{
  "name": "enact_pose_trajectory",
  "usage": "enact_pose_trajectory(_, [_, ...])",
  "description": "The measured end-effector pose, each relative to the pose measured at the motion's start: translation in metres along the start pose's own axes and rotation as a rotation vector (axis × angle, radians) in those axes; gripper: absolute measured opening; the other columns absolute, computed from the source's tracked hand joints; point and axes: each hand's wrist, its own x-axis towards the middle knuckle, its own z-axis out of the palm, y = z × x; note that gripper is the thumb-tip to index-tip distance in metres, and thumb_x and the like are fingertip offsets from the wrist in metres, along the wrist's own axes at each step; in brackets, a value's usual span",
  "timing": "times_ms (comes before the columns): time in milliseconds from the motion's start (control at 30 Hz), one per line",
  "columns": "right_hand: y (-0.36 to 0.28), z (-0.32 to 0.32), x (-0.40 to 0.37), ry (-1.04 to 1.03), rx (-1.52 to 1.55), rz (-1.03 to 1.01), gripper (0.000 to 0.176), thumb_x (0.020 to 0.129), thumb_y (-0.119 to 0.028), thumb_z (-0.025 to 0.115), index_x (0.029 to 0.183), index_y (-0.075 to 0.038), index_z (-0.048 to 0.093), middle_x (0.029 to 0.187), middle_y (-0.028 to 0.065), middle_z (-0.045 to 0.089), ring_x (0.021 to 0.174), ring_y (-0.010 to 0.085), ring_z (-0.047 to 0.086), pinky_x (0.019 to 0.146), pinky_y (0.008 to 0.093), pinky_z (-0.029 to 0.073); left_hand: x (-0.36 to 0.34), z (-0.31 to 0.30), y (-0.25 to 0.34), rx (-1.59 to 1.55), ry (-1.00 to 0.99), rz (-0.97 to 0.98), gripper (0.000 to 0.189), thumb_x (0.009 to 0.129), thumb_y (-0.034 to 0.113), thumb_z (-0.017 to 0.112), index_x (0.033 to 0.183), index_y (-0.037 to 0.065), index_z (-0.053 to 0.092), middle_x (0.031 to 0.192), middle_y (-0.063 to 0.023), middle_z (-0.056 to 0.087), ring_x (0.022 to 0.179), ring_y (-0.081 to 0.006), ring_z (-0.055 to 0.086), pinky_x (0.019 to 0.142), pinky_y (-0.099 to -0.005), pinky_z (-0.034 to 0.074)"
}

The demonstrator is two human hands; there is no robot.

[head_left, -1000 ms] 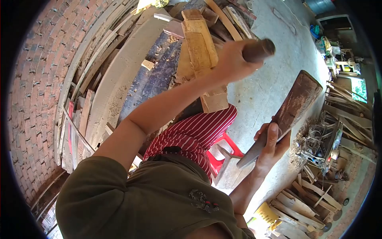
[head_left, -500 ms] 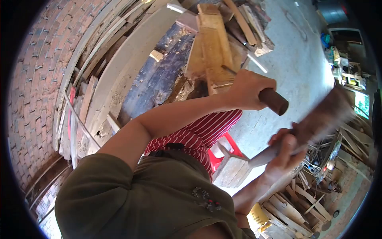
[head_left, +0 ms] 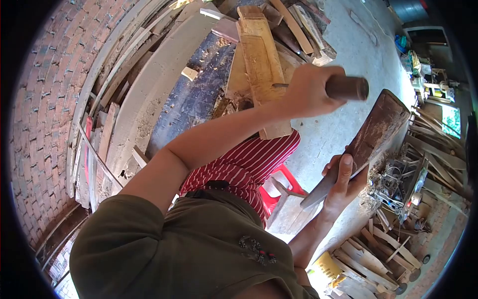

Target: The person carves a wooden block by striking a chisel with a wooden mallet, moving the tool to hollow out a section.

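Brick wall [head_left: 45,109] curves down the 9 o'clock side. Concrete floor [head_left: 363,55] fills 1 to 3 o'clock. Long planks [head_left: 149,84] lean along the wall from 12 down to 8.

Block [head_left: 259,55]: pale wood, long axis about 12 to 6, top end at 12, lower end over my striped cloth [head_left: 249,167]. Red stool [head_left: 286,179] sits under that, near centre. Scrap pile [head_left: 378,249] is at 5 o'clock, well apart from my hands.

Bat [head_left: 376,127]: flat dark wood, long axis about 1 to 7, broad end up at 2 o'clock, narrow grip end down. My right hand [head_left: 343,182] is clamped round the grip, thumb on top.

Chisel [head_left: 348,87]: long axis nearly level, 3 to 9. Its brown butt sticks out of my fist toward 3, and the thin blade runs toward 9 and touches the block's right edge about halfway down. My left hand [head_left: 308,92] is closed tight on the handle, just beside the block.

Key relation: the bat's broad end lies at about 5 o'clock from the chisel butt, near but apart. The gap between them is open air over floor, with nothing in the way. The left hand is the nearer one to the block; the right hand is well off it. I can't tell whether the blade tip is sunk in.
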Motion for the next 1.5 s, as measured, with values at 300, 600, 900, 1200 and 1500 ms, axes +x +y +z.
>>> enact_pose_trajectory(300, [-0.024,-0.007,0.005,0.144,-0.005,-0.199,0.056,0.096,-0.043,0.059,0.120,0.006,0.047,0.069,0.0098,0.059,0.054,0.0153,0.054,0.049,0.0268,0.045,-0.026,0.009,0.003,0.115,-0.180,0.097,0.022,0.062,0.015,0.077,0.078,0.012,0.063,0.063,-0.0075,0.061,0.059,-0.0277,0.063,0.054,-0.0362,0.046])
enact_pose_trajectory(600, [-0.020,0.007,-0.004,0.064,0.093,-0.171,0.038,0.096,-0.023,0.060,0.118,0.006,0.048,0.067,0.0072,0.056,0.054,0.0135,0.051,0.050,0.0261,0.042,-0.028,-0.002,-0.009,0.079,-0.163,0.014,0.024,0.058,0.013,0.077,0.079,0.013,0.064,0.064,-0.0078,0.061,0.060,-0.0276,0.063,0.057,-0.0367,0.046])
enact_pose_trajectory(900, [-0.009,0.009,0.001,-0.031,0.018,-0.029,0.045,0.095,-0.034,0.064,0.113,0.005,0.050,0.064,0.0069,0.055,0.051,0.0117,0.050,0.048,0.0254,0.041,0.003,-0.012,-0.014,0.020,-0.010,-0.059,0.023,0.065,0.022,0.079,0.080,0.012,0.065,0.068,-0.0088,0.066,0.065,-0.0285,0.067,0.062,-0.0392,0.051])
enact_pose_trajectory(1200, [-0.020,-0.008,0.000,-0.002,0.060,-0.192,0.055,0.096,-0.041,0.059,0.120,0.007,0.048,0.067,0.0106,0.056,0.053,0.0157,0.052,0.048,0.0267,0.043,-0.022,-0.006,0.001,0.106,-0.241,0.027,0.022,0.066,0.019,0.079,0.080,0.010,0.064,0.067,-0.0078,0.064,0.063,-0.0249,0.066,0.058,-0.0356,0.048])
enact_pose_trajectory(1500, [-0.014,0.002,0.002,-0.055,-0.111,-0.078,0.048,0.093,-0.029,0.063,0.116,0.009,0.047,0.069,0.0092,0.057,0.056,0.0146,0.055,0.051,0.0258,0.044,-0.035,-0.012,-0.001,0.140,-0.260,0.041,0.023,0.062,0.016,0.078,0.079,0.012,0.063,0.066,-0.0081,0.063,0.062,-0.0287,0.064,0.056,-0.0375,0.046])
